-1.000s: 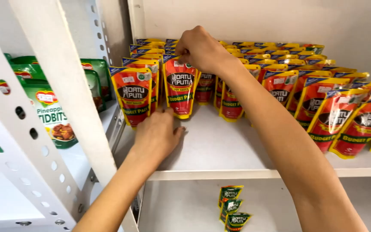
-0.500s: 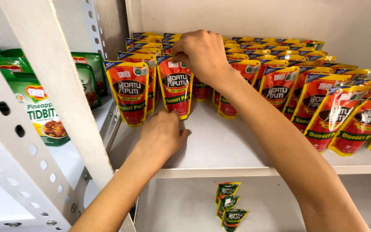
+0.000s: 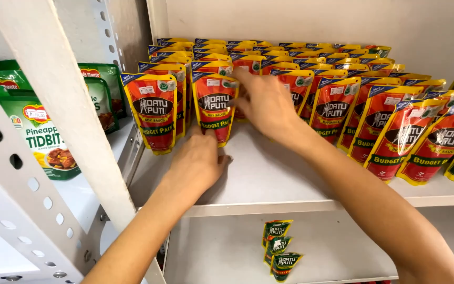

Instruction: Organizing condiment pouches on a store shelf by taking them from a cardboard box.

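**Hands square up a front-row sauce pouch**

Left of the shelf (image 3: 269, 184), green pouches (image 3: 40, 134) fill the neighbouring bay. Your left hand (image 3: 198, 163) rests flat, fingers together, at the foot of the second red-and-yellow pouch (image 3: 214, 108), near the shelf's front-left corner. Your right hand (image 3: 264, 102) lies against the pouch's right edge; its grip cannot be told. Steady the base and press the top back gently, so the pouch stands level with its neighbours. Half a second earlier, the right hand sat higher, over the pouch's top.
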